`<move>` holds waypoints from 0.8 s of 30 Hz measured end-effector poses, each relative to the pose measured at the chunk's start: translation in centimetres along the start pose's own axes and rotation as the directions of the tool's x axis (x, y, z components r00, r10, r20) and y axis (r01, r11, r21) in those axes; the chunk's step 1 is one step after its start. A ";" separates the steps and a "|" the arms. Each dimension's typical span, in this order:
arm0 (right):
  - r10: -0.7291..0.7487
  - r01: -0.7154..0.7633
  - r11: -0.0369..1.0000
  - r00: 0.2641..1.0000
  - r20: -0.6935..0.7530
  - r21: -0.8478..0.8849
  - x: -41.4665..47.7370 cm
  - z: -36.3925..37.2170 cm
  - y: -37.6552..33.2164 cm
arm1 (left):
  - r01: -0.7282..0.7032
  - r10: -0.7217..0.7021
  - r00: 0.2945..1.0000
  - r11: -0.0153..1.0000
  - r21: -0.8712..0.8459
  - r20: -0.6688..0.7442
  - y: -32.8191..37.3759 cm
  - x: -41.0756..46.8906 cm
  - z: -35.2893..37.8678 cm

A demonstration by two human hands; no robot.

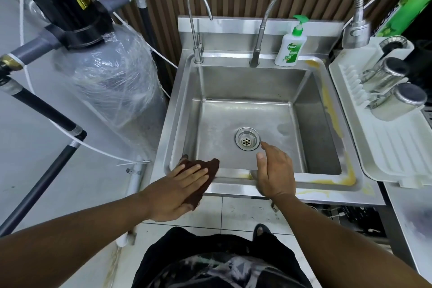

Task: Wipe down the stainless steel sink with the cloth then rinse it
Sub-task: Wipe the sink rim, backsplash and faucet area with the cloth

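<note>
The stainless steel sink [236,188] fills the middle of the view, with a round drain [247,139] in its basin. A dark brown cloth [209,166] lies over the sink's front left rim. My left hand [180,190] presses flat on the cloth with straight fingers. My right hand [275,170] hovers over the front rim, fingers relaxed and pointing toward the drain, holding nothing. Yellow smears [334,121] run along the right and front rims. A flexible spray faucet [355,33] arches to the right of the basin.
A thin gooseneck tap [196,30] and a soap pump bottle [291,47] stand on the back ledge. A white drying rack [397,147] with steel cups sits to the right. A plastic-wrapped filter tank [109,75] with pipes stands to the left.
</note>
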State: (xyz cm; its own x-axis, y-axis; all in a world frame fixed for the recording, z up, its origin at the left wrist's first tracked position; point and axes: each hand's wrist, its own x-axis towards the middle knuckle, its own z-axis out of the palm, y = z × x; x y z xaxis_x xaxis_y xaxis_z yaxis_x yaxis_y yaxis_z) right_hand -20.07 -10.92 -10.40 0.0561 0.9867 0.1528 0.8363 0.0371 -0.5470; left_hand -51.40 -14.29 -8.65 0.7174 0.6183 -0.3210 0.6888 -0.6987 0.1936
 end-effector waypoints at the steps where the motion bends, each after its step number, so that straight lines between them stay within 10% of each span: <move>1: -0.002 0.003 1.000 1.000 -0.008 0.012 0.0 0.0 0.0 | 0.008 -0.008 1.000 1.000 0.015 -0.022 0.1 0.0 0.2; 12: 0.131 -0.099 0.964 0.985 -0.116 0.247 -0.1 -1.4 0.1 | -0.013 0.015 0.999 0.998 0.060 -0.029 7.1 9.0 -1.2; 24: -0.147 0.147 0.989 0.989 0.015 -0.004 -0.3 -4.7 6.1 | 0.043 -0.019 0.993 0.979 0.198 -0.119 8.6 9.6 -0.6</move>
State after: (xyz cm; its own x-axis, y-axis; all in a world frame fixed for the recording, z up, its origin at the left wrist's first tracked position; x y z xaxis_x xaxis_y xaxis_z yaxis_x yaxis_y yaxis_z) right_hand -12.40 -11.73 -9.86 -0.0761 0.9728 0.2189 0.8377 0.1815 -0.5151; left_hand -38.58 -14.16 -9.53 0.7113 0.6701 -0.2122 0.6845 -0.7290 -0.0077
